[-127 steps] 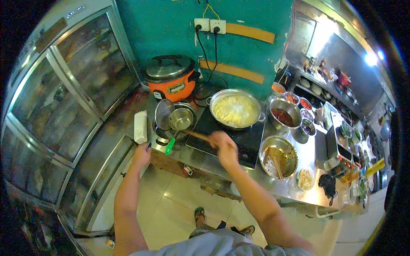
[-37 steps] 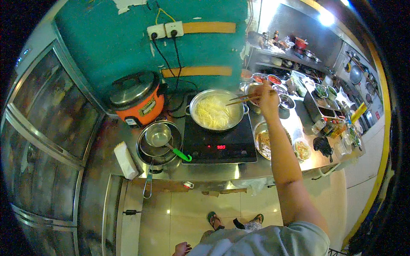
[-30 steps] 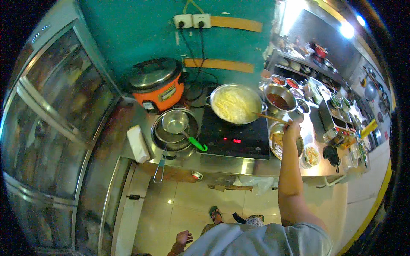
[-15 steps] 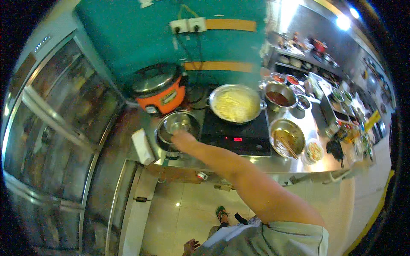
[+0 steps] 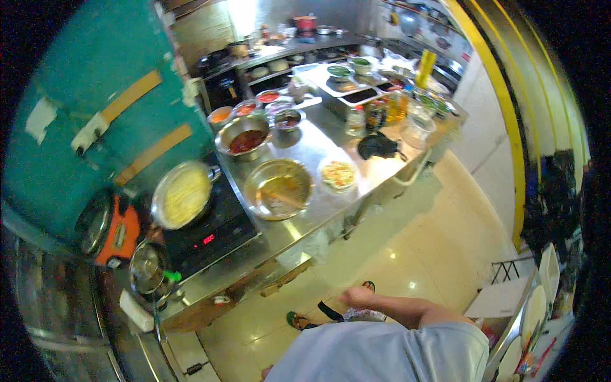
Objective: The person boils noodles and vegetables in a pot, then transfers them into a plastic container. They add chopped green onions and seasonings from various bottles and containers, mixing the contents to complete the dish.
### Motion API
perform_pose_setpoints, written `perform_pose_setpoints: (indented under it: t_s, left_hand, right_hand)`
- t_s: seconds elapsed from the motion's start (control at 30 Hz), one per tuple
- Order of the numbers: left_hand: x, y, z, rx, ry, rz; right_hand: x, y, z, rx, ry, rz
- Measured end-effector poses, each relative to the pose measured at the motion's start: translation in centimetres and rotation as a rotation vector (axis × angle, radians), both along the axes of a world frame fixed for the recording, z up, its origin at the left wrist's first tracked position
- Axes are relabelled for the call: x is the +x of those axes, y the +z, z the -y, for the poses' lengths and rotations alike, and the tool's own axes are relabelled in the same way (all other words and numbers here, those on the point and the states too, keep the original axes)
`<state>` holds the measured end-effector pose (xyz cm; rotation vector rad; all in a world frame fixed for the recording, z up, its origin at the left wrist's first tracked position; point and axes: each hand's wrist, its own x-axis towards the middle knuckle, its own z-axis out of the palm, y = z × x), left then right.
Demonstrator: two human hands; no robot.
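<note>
- Steel counter [image 5: 324,137] runs from a left end by the glass-fronted cabinet [image 5: 57,293] to a right end crowded with bottles [image 5: 375,114] and tubs.
- Pale yellow noodles [image 5: 186,196] fill the wide pot [image 5: 160,213], which sits on the black induction cooktop [image 5: 223,219] toward the counter's wall-side edge; red digits glow near the cooktop's front edge.
- Right hand [image 5: 358,297] hangs over the tiled floor [image 5: 414,248], well apart from the counter's front edge; its fingers look curled, but blur keeps me from telling whether it grips anything.
- Left hand [image 5: 266,373] shows only as a sliver at the lower border, so its grip cannot be told.
- Wooden chopsticks [image 5: 280,198] lie in a metal bowl [image 5: 259,209] to the right of the cooktop, near the front edge.
- Behind it, toward the wall-side edge, a second metal bowl [image 5: 227,144] holds dark red sauce [image 5: 248,141].
- Just right of the chopsticks' bowl, a small bowl of orange and white shreds [image 5: 338,173] stands near the front edge.
- Orange rice cooker [image 5: 121,235] occupies the back left corner; the green handle [image 5: 172,275] of a utensil shows at the front left.
</note>
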<state>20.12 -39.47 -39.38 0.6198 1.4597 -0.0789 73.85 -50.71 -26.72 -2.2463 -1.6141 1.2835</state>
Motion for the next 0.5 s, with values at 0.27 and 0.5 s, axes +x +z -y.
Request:
perform_pose_setpoints:
  t_s: [0.27, 0.5]
  left_hand:
    - [27.0, 1.2, -10.0, 0.177, -0.807, -0.156]
    - [64.2, 6.7, -1.0, 0.169, -0.786, 0.247]
  right_hand:
    - [11.4, -9.1, 28.9, -0.05, -1.018, 0.197]
    - [10.6, -16.7, 38.5, 0.142, -1.272, -0.377]
